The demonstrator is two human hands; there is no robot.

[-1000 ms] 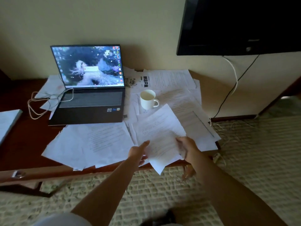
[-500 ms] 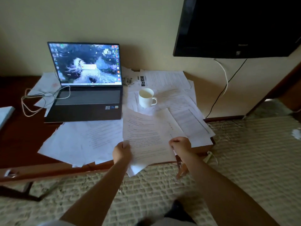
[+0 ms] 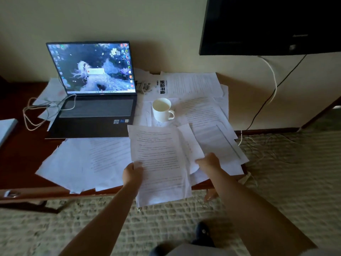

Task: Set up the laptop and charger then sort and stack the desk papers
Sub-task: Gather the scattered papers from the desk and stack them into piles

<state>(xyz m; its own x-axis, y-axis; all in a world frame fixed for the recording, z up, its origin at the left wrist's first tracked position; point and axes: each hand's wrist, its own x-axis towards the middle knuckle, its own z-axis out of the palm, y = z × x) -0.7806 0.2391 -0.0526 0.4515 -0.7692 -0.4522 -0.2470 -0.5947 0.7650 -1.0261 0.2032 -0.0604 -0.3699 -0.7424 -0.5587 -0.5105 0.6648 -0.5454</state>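
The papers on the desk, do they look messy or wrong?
Yes. Loose papers lie fanned askew, some hanging over the desk edge. A mug stands on them, and a cable tangles beside the laptop.

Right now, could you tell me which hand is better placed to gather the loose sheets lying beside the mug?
Probably the right hand: it pinches only a small sheet and sits nearest the papers right of the mug. The left hand grips the main sheaf.
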